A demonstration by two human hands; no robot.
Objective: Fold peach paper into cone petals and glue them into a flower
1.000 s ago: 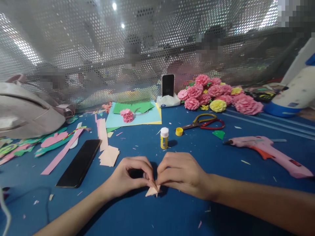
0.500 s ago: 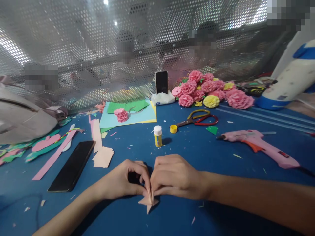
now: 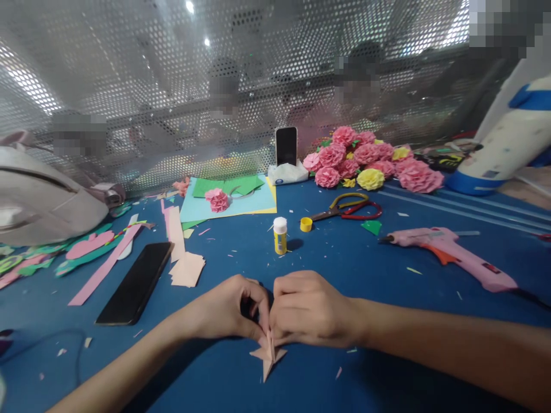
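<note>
A small folded paper piece (image 3: 268, 359), pale pink with several pointed tips, is pinched upright close to the blue table. My left hand (image 3: 235, 307) presses thumb and forefinger on its upper fold from the left. From the right, my right hand (image 3: 307, 310) has its curled fingers against the same fold; the exact grip is hidden behind the knuckles. Just beyond my hands stands a yellow glue stick (image 3: 280, 236) with a white top, its yellow cap (image 3: 306, 224) lying beside it. Pale pink paper squares (image 3: 188, 269) lie to the left.
A black phone (image 3: 134, 284) lies left of my hands. Red-and-yellow-handled scissors (image 3: 344, 207) and a pink glue gun (image 3: 451, 252) lie to the right. Pink and yellow paper flowers (image 3: 331, 155) are heaped at the back, near a propped phone (image 3: 286, 146) and a bottle (image 3: 508, 143).
The view has shifted slightly, so most things appear a little further right. Both hands keep their pinch on the folded paper, with its points now showing slightly more clearly.
</note>
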